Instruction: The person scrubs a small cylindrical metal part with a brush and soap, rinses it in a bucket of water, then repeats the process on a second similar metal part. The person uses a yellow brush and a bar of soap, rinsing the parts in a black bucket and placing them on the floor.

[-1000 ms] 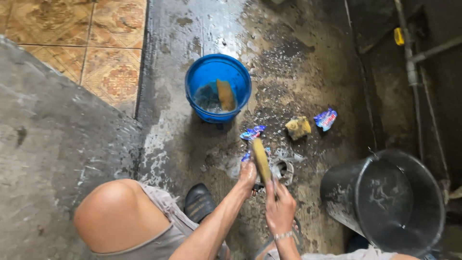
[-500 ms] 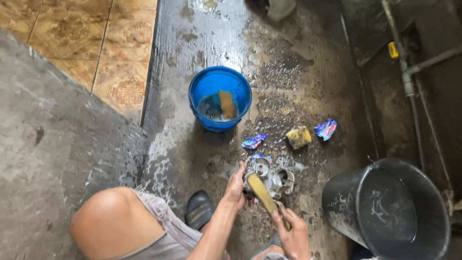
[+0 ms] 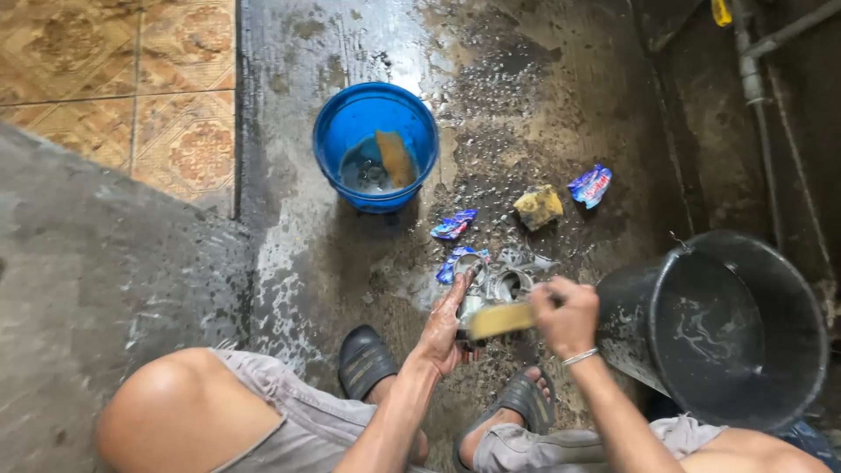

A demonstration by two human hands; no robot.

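Right hand (image 3: 568,317) now grips the brush (image 3: 499,320) level across the metal part (image 3: 492,287) – 0.5 s ago it slanted lower, so scrubbing goes on. Left hand (image 3: 442,328) steadies that part on the wet floor (image 3: 350,254), near the blue bucket (image 3: 375,144).

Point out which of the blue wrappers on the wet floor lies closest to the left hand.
The blue wrapper just beyond the left hand, beside the metal part. The second wrapper lies farther toward the blue bucket; the third is beyond the yellow sponge.
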